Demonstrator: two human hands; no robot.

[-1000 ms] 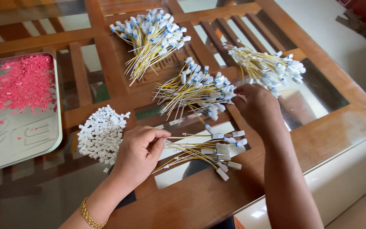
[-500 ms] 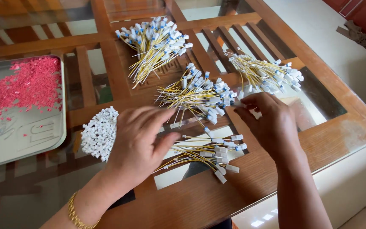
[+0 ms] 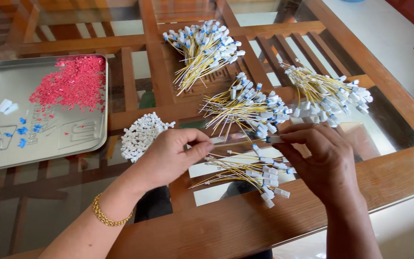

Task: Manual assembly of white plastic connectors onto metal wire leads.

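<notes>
Left hand (image 3: 168,156) pinches bare end of yellow wire (image 3: 238,142); right hand (image 3: 319,160) pinches its white connector (image 3: 273,139). Judgement: keep wire taut, level above loose pile (image 3: 245,172) near bench (image 3: 216,225) front edge.

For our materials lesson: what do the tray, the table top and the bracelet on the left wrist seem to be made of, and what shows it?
Tray: probably metal with a dull silver sheen and raised rim.
Table top: clear glass over a varnished brown wood frame; slats show through it.
Bracelet: gold-coloured metal links, shiny; real gold or plating cannot be told.
</notes>
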